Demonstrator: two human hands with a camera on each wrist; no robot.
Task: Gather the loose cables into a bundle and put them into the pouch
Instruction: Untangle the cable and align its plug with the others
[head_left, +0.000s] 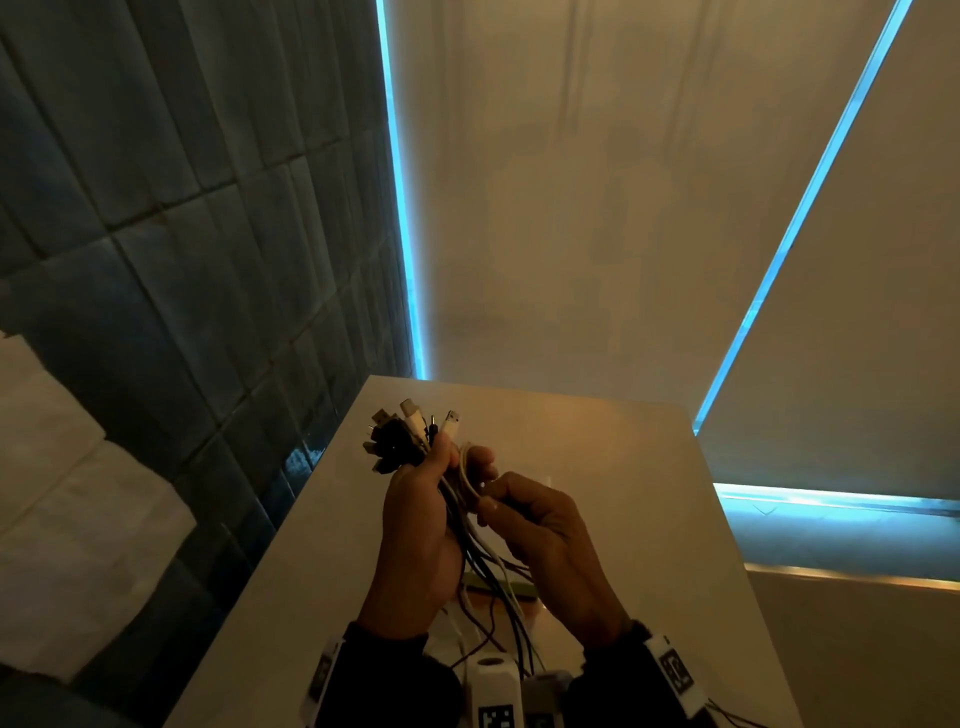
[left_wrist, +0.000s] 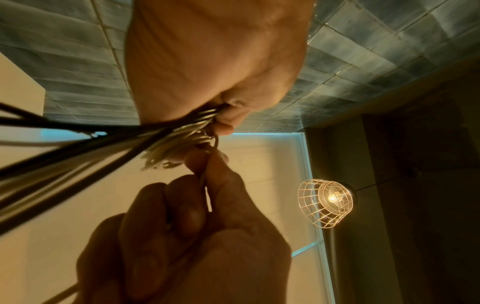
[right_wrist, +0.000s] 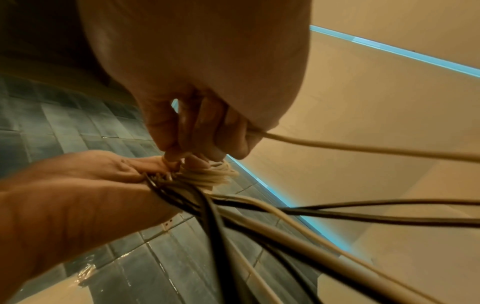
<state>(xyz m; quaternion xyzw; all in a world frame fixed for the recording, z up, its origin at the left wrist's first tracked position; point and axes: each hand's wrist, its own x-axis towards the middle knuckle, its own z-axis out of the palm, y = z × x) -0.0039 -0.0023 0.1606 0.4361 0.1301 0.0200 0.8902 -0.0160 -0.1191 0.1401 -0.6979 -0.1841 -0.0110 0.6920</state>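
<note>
My left hand (head_left: 415, 499) grips a bundle of black and white cables (head_left: 457, 499) above the white table (head_left: 623, 493). The plug ends (head_left: 410, 431) fan out above its fist and the loose lengths hang down toward the table. My right hand (head_left: 530, 514) pinches a white cable (right_wrist: 337, 147) whose turns are wound around the bundle (right_wrist: 207, 176) just beside the left fingers. In the left wrist view the left hand (left_wrist: 215, 82) clamps the cables (left_wrist: 182, 131), with the right hand (left_wrist: 197, 185) below it. A pale green flat item (head_left: 519, 587), perhaps the pouch, lies mostly hidden under the hands.
A dark tiled wall (head_left: 182, 234) stands at the left, and the table's left edge (head_left: 291, 519) runs close to it. Blinds with blue light strips (head_left: 405, 260) hang behind the table. A caged lamp (left_wrist: 327, 203) hangs overhead. Wrist cameras (head_left: 493, 686) sit at the bottom of the head view.
</note>
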